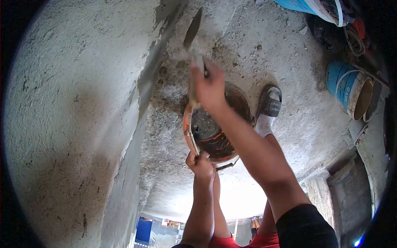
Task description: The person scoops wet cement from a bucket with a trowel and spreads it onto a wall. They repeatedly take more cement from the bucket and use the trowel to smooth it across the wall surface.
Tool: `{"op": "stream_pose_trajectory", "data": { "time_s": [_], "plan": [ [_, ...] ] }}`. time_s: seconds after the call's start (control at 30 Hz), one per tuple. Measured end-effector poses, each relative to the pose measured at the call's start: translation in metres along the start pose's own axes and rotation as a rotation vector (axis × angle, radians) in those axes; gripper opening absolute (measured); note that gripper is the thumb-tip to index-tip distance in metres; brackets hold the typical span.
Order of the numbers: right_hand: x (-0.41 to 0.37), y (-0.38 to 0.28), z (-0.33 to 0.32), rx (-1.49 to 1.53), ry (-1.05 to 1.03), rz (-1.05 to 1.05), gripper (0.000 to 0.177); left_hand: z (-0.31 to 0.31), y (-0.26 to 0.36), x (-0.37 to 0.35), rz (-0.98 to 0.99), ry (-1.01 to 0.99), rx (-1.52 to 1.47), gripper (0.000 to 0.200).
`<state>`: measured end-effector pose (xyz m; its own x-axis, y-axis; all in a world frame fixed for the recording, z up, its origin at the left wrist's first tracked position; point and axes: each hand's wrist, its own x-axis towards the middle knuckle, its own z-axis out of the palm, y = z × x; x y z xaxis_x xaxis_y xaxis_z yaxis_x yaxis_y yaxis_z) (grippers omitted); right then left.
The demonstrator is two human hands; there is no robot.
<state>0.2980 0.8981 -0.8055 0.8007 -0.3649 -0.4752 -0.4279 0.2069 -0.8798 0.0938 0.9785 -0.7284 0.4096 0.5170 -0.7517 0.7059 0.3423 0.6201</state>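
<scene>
A round bucket point(191, 138) with an orange rim stands between my legs, its inside dark and streaked with orange. My left hand point(201, 164) is closed on the bucket's near left rim. Above the far left side of the bucket, my right hand point(210, 84) is wrapped round the handle of a trowel point(192, 29). The narrow, pointed blade extends away from me, over the floor near the wall. Motion blurs this hand and the tool's handle. My right forearm covers part of the bucket's opening.
A rough plastered wall point(78, 99) rises on the left. My sandalled foot point(271, 103) is right of the bucket on the dusty concrete floor point(297, 82). Farther right lies a blue bucket point(343, 89) on its side; another blue-and-white bucket point(308, 6) is at the top right.
</scene>
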Motion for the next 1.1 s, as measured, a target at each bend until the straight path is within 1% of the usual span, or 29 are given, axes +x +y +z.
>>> {"op": "stream_pose_trajectory", "data": {
  "time_s": [0.03,0.1,0.13,0.2,0.23,0.3,0.33,0.4,0.43,0.5,0.53,0.6,0.67,0.7,0.77,0.87,0.93,1.0,1.07,1.1],
  "plan": [
    [0.024,0.002,0.003,-0.009,0.047,-0.067,0.023,-0.009,-0.009,0.002,0.028,-0.033,0.042,0.026],
    [0.069,0.03,0.018,-0.044,-0.021,-0.027,0.023,-0.014,-0.012,0.005,0.06,-0.066,0.086,0.027],
    [0.072,0.024,0.032,-0.043,-0.023,-0.025,0.023,-0.01,-0.008,0.004,0.025,-0.054,0.111,0.027],
    [0.076,0.008,0.057,0.029,0.043,-0.117,0.021,-0.007,-0.002,0.002,-0.047,-0.033,0.16,0.028],
    [0.07,-0.003,0.056,0.027,0.042,-0.111,0.021,-0.01,-0.004,0.001,-0.052,-0.029,0.162,0.028],
    [0.048,-0.025,0.05,-0.051,0.005,-0.281,0.024,-0.015,-0.008,0.004,0.019,-0.106,0.108,0.031],
    [0.035,-0.028,0.047,-0.051,0.005,-0.282,0.024,-0.014,-0.007,0.004,0.02,-0.106,0.107,0.031],
    [0.013,-0.033,0.038,-0.075,0.006,-0.53,0.022,-0.009,-0.005,0.005,0.011,-0.087,0.076,0.034],
    [0.0,-0.033,0.032,-0.08,0.007,-0.533,0.022,-0.007,-0.005,0.005,0.008,-0.092,0.073,0.034],
    [-0.017,-0.031,0.022,-0.065,-0.014,-0.46,0.024,-0.006,-0.006,0.005,-0.054,-0.027,-0.021,0.023],
    [-0.013,-0.028,0.018,-0.061,-0.017,-0.465,0.024,-0.004,-0.005,0.007,-0.047,-0.027,-0.025,0.023],
    [-0.001,-0.021,0.007,-0.009,-0.018,-0.108,0.035,-0.006,-0.003,0.004,0.033,-0.026,0.055,0.03],
    [0.046,0.0,0.004,-0.158,0.065,-0.182,0.031,-0.017,-0.009,0.007,0.018,-0.03,0.102,0.028],
    [0.063,0.001,0.007,-0.159,0.067,-0.181,0.031,-0.02,-0.012,0.009,0.003,-0.043,0.145,0.027],
    [0.084,-0.007,0.02,-0.159,-0.043,-0.187,0.028,-0.022,-0.015,0.012,-0.005,-0.047,0.151,0.026],
    [0.056,-0.004,0.05,-0.157,-0.051,-0.128,0.026,-0.021,-0.012,0.01,-0.001,-0.065,0.139,0.025],
    [0.015,-0.011,0.04,-0.179,-0.17,-0.159,0.026,-0.012,-0.011,0.01,0.018,-0.094,0.114,0.025],
    [-0.032,-0.017,0.027,0.013,-0.216,-0.082,0.026,-0.004,-0.011,0.012,0.039,-0.041,0.053,0.018],
    [-0.042,-0.013,0.009,0.02,-0.186,-0.049,0.027,0.001,-0.013,0.012,0.027,-0.022,0.005,0.022],
    [-0.045,-0.015,0.002,0.032,-0.157,-0.001,0.027,0.002,-0.007,0.008,0.016,-0.011,0.052,0.022]
  ]
}}
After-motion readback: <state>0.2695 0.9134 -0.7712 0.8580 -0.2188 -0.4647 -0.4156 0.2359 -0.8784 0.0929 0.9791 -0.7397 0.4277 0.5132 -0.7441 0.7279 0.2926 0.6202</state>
